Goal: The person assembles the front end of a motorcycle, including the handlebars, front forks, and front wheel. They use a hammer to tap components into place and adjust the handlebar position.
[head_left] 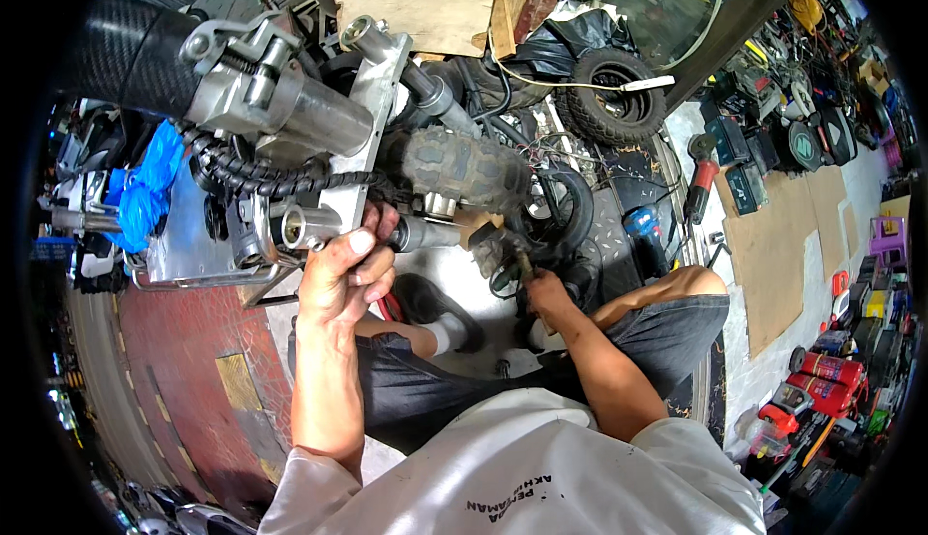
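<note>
My left hand [350, 269] is closed round the near fork tube [425, 233] of a scooter-like front end, just beside its clamp. A flat silver fork plate [372, 110] joins this tube to a second fork tube [425, 90] farther off. From the plate a thick dark stem [135, 57] with a metal folding latch [246, 61] runs to the upper left. Between the tubes sits a knobby tyre [464, 168]. My right hand [548, 295] grips the handle of a hammer [488, 248], its blocky head close to the near tube's end. The hidden fingers of both hands cannot be seen fully.
A blue cordless drill [646, 235] and a red-and-black angle grinder [703, 173] lie to the right. Loose tyres [614, 95] and wood boards [416, 15] are piled at the back. Flattened cardboard [773, 255] covers floor at the right. Blue plastic [150, 187] hangs at the left.
</note>
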A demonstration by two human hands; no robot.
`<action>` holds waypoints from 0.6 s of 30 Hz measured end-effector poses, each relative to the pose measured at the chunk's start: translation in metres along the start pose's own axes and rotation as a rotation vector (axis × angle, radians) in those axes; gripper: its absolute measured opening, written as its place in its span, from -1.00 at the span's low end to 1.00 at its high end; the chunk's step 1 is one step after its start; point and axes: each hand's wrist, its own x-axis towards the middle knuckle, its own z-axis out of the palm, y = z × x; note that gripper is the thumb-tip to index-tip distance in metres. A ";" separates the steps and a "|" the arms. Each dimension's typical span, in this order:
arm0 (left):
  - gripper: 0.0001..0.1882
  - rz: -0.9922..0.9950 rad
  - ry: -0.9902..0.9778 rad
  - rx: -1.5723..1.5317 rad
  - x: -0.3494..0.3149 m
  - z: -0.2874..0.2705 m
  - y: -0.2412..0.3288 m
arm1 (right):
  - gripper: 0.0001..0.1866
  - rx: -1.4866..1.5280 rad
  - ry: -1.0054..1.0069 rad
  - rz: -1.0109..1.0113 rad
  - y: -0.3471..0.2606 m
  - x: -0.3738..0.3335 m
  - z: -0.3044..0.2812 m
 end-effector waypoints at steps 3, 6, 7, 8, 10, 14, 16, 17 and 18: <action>-0.67 -0.012 -0.013 -0.004 0.000 -0.013 0.002 | -0.71 0.004 0.139 -0.071 -0.049 0.003 -0.032; -0.63 -0.001 -0.035 -0.010 -0.007 -0.023 0.004 | -0.70 0.391 -0.021 -0.009 -0.182 -0.039 -0.090; -0.59 -0.012 -0.070 -0.012 -0.004 -0.027 0.005 | -0.70 0.530 0.017 -0.019 -0.196 -0.043 -0.103; -0.56 -0.024 -0.090 -0.028 -0.003 -0.030 0.005 | -0.66 0.534 0.057 -0.020 -0.196 -0.034 -0.111; -0.53 -0.013 -0.031 -0.005 -0.004 -0.031 0.007 | -0.46 0.340 -0.119 0.066 -0.207 -0.017 -0.143; -0.52 0.012 -0.006 0.011 -0.005 -0.032 0.006 | -0.52 0.328 -0.257 0.148 -0.220 0.013 -0.162; -0.53 0.010 -0.037 0.029 -0.001 -0.037 0.009 | -0.56 0.429 -0.405 0.153 -0.240 0.020 -0.164; -0.54 0.010 -0.048 0.024 -0.001 -0.040 0.009 | -0.64 0.464 -0.445 0.160 -0.251 0.022 -0.161; -0.54 0.011 -0.059 0.019 -0.002 -0.042 0.008 | -0.66 0.481 -0.515 0.165 -0.244 0.031 -0.159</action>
